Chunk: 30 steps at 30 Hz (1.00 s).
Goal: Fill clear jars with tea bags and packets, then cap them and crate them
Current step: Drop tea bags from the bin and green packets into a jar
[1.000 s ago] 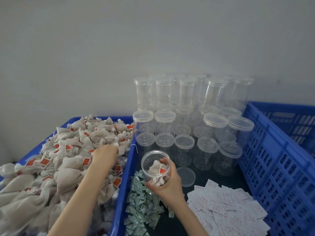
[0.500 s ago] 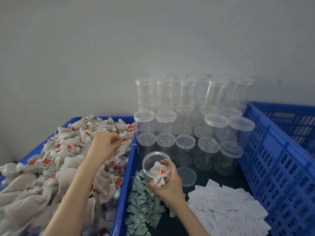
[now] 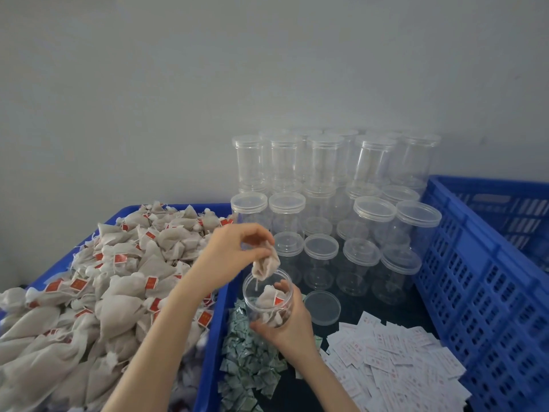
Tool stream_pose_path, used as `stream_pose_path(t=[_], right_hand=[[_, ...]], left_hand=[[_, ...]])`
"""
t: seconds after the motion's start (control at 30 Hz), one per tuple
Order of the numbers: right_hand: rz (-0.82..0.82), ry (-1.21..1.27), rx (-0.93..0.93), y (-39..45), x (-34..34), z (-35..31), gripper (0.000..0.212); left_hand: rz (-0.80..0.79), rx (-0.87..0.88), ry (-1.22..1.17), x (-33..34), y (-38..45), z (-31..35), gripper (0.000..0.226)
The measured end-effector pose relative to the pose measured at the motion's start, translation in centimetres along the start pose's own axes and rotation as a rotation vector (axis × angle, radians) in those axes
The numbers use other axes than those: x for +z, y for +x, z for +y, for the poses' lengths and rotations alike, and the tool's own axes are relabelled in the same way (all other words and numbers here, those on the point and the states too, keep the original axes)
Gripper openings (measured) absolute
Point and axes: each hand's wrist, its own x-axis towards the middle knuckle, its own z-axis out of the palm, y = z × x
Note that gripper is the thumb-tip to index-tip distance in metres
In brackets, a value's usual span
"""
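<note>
1. My left hand (image 3: 234, 248) pinches a white tea bag (image 3: 266, 265) between thumb and fingertips and holds it just above the mouth of the open jar (image 3: 268, 297); the bag hangs down, its lower end at about the level of the rim.
2. Far left, the blue bin (image 3: 212, 346) is heaped with tea bags (image 3: 118, 281), white pouches with red tags. That is my supply.
3. Just right of the bin wall, a pile of small green packets (image 3: 249, 367) lies on the dark surface, below the jar.
4. My right hand (image 3: 289, 325) wraps the open jar from below and behind, fingers curled round its wall, tilting the mouth toward me. A few tea bags already sit inside, so I judge the filling step is in hand and early.
5. A loose clear lid (image 3: 322, 307) lies flat just right of the jar.
6. Behind, capped empty jars (image 3: 341, 221) stand stacked in rows.
7. White paper packets (image 3: 395, 364) are spread at lower right, and the blue crate (image 3: 481, 292) stands at the far right.
8. Next, I judge, the pinch must let go squarely over the mouth so the bag drops inside and no string catches the rim. Then more bags, the packets, the lid, the crate.
</note>
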Motion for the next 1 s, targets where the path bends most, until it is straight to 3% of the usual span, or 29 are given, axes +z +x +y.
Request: stream_pose_path(t=[0.13, 0.2, 0.3, 0.57, 0.73, 0.8, 0.9, 1.0], right_hand=[[0.026, -0.001, -0.003, 0.1, -0.3, -0.1, 0.080], [0.041, 0.004, 0.009, 0.2, -0.4, -0.1, 0.082], [0.038, -0.006, 0.017, 0.2, -0.6, 0.2, 0.082], [0.068, -0.033, -0.041, 0.0, -1.3, 0.4, 0.083], [0.081, -0.035, -0.028, -0.4, -1.8, 1.0, 0.085], [0.101, -0.034, -0.037, -0.3, -2.2, 1.0, 0.081], [0.133, -0.015, -0.036, -0.2, -3.1, 1.2, 0.078], [0.187, -0.005, -0.030, -0.4, -4.3, 1.8, 0.077]], left_hand=[[-0.150, -0.074, 0.062, 3.0, -0.1, -0.5, 0.017], [-0.239, -0.131, 0.278, 4.4, 0.0, -0.5, 0.017], [-0.342, -0.076, 0.611, 5.4, 0.5, 0.0, 0.015], [-0.500, -0.109, 0.739, 8.0, 1.3, -0.3, 0.026], [-0.487, -0.054, 0.639, 8.4, 1.7, -0.9, 0.022], [-0.400, -0.064, 0.564, 8.2, 1.7, -0.7, 0.018], [-0.041, -0.074, 0.322, 7.6, 1.2, -0.7, 0.018], [0.219, -0.163, 0.319, 7.7, 0.5, -1.4, 0.020]])
